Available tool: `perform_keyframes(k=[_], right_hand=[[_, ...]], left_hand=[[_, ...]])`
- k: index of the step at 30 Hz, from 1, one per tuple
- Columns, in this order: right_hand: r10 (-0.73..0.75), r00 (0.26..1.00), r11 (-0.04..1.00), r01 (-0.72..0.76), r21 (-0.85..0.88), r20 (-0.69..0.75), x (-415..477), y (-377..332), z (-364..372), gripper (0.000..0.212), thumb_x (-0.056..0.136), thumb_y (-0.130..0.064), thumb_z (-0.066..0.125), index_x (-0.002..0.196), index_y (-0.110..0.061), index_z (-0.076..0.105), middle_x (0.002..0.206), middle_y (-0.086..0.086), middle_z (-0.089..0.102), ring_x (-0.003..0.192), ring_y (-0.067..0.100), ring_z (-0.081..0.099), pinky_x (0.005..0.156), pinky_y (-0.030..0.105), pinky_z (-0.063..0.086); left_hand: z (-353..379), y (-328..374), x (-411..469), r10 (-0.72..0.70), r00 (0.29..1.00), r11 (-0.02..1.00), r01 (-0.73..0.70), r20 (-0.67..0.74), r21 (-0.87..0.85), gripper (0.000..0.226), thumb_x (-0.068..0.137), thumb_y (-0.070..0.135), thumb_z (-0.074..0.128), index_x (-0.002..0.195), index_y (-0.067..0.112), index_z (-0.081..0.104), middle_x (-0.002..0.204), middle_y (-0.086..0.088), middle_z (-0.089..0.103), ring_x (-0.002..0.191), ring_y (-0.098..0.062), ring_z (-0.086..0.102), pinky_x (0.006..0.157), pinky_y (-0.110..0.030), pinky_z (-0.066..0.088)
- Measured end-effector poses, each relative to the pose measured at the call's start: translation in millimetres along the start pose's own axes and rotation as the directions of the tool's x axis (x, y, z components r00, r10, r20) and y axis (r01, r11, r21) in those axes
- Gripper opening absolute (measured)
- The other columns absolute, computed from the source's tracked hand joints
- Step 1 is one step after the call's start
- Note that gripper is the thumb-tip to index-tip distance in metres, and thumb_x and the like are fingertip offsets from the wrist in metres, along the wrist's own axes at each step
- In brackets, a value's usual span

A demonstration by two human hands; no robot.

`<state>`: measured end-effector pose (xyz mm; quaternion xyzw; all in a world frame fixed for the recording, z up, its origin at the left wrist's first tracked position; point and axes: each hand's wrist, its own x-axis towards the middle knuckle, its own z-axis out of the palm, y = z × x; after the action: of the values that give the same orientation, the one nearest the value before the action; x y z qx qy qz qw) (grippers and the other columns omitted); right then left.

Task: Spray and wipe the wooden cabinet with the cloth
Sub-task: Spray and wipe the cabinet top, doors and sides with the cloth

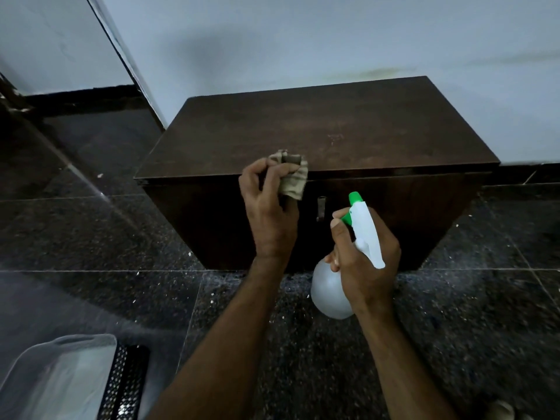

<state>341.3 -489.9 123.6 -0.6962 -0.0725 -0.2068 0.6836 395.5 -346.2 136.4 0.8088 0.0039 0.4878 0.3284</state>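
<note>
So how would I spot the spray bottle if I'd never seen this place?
Find the dark wooden cabinet against the pale wall. In front of its door, the right hand grips the spray bottle. It is the only thing with a white trigger head, a bright green nozzle and a rounded translucent body.

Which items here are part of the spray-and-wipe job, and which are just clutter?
In use:
- dark brown wooden cabinet
- crumpled beige cloth, in the left hand
- clear spray bottle with white-and-green trigger head, in the right hand

Lying about:
- translucent plastic tray, lower left
- black perforated metal basket beside it
</note>
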Motion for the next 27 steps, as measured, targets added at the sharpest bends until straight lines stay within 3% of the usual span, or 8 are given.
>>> perform_keyframes(k=[5, 7, 10, 15, 20, 22, 25, 27], right_hand=[[0.003, 1.000, 1.000, -0.002, 0.009, -0.019, 4.6, 0.2, -2.1, 0.007, 0.100, -0.021, 0.067, 0.100, -0.016, 0.072, 0.062, -0.005, 0.064, 0.046, 0.014, 0.060, 0.053, 0.036, 0.054], [0.000, 1.000, 1.000, 0.000, 0.025, -0.007, 3.0, 1.9, -2.2, 0.006, 0.100, -0.019, 0.067, 0.101, -0.015, 0.072, 0.062, -0.006, 0.063, 0.046, 0.014, 0.059, 0.053, 0.035, 0.053], [-0.009, 1.000, 1.000, 0.009, 0.012, 0.002, -1.5, 2.7, -3.5, 0.006, 0.101, -0.018, 0.068, 0.101, -0.014, 0.072, 0.062, -0.007, 0.063, 0.047, 0.014, 0.060, 0.053, 0.033, 0.052], [0.014, 1.000, 1.000, -0.014, -0.014, -0.007, -1.8, 7.4, -0.8, 0.009, 0.100, -0.021, 0.068, 0.102, -0.014, 0.072, 0.064, -0.005, 0.063, 0.049, 0.013, 0.061, 0.053, 0.033, 0.055], [0.022, 1.000, 0.999, -0.022, -0.036, -0.006, -3.1, 0.6, 2.6, 0.003, 0.102, -0.013, 0.072, 0.103, -0.016, 0.073, 0.064, -0.003, 0.064, 0.049, 0.012, 0.062, 0.054, 0.028, 0.053], [0.011, 1.000, 1.000, -0.012, -0.021, -0.016, -1.7, -3.3, 1.8, 0.003, 0.102, -0.014, 0.072, 0.101, -0.016, 0.073, 0.062, -0.003, 0.063, 0.047, 0.013, 0.060, 0.052, 0.029, 0.051], [-0.024, 1.000, 1.000, 0.024, -0.009, -0.019, 0.9, -7.8, -2.2, 0.002, 0.101, -0.016, 0.070, 0.100, -0.016, 0.072, 0.061, -0.007, 0.062, 0.046, 0.012, 0.059, 0.052, 0.031, 0.051], [-0.033, 0.999, 0.999, 0.032, -0.019, -0.020, 2.3, -7.8, -5.5, 0.005, 0.100, -0.018, 0.069, 0.101, -0.015, 0.072, 0.060, -0.007, 0.062, 0.046, 0.012, 0.059, 0.052, 0.032, 0.051]], left_hand=[[-2.7, -25.1, -6.8, 0.207, 0.969, 0.969, -0.222, 0.132, 0.110, 0.031, 0.090, 0.004, 0.072, 0.118, 0.017, 0.075, 0.126, -0.010, 0.049, 0.114, -0.028, 0.051, 0.097, -0.034, 0.049], [-7.7, -39.0, -6.0, 0.334, 0.918, 0.922, -0.366, 0.213, 0.129, 0.028, 0.092, 0.006, 0.070, 0.117, 0.017, 0.076, 0.125, -0.008, 0.050, 0.109, -0.032, 0.055, 0.094, -0.039, 0.049], [-11.1, -61.2, -14.9, 0.497, 0.752, 0.800, -0.591, 0.433, 0.107, 0.022, 0.095, 0.014, 0.069, 0.116, 0.017, 0.076, 0.120, -0.010, 0.060, 0.098, -0.035, 0.057, 0.085, -0.048, 0.048], [-8.9, -68.1, -13.2, 0.549, 0.634, 0.716, -0.693, 0.545, 0.084, 0.025, 0.096, 0.019, 0.064, 0.120, 0.019, 0.067, 0.125, -0.010, 0.060, 0.101, -0.033, 0.053, 0.081, -0.047, 0.043], [-17.5, -74.9, 22.1, 0.670, 0.307, 0.500, -0.860, 0.676, -0.105, 0.029, 0.100, 0.023, 0.055, 0.124, 0.017, 0.069, 0.129, -0.015, 0.062, 0.112, -0.034, 0.051, 0.087, -0.048, 0.044], [-23.8, -66.5, 29.8, 0.655, 0.358, 0.555, -0.825, 0.665, -0.103, 0.028, 0.100, 0.019, 0.058, 0.126, 0.016, 0.068, 0.128, -0.016, 0.062, 0.113, -0.034, 0.053, 0.091, -0.048, 0.047], [-22.3, -47.2, 22.0, 0.570, 0.599, 0.739, -0.673, 0.562, -0.033, 0.029, 0.097, 0.013, 0.063, 0.125, 0.014, 0.070, 0.124, -0.015, 0.061, 0.106, -0.035, 0.056, 0.088, -0.048, 0.048], [-12.6, -36.4, 10.9, 0.501, 0.697, 0.813, -0.583, 0.513, -0.001, 0.031, 0.094, 0.008, 0.065, 0.123, 0.015, 0.072, 0.123, -0.012, 0.060, 0.105, -0.035, 0.055, 0.084, -0.049, 0.047]])
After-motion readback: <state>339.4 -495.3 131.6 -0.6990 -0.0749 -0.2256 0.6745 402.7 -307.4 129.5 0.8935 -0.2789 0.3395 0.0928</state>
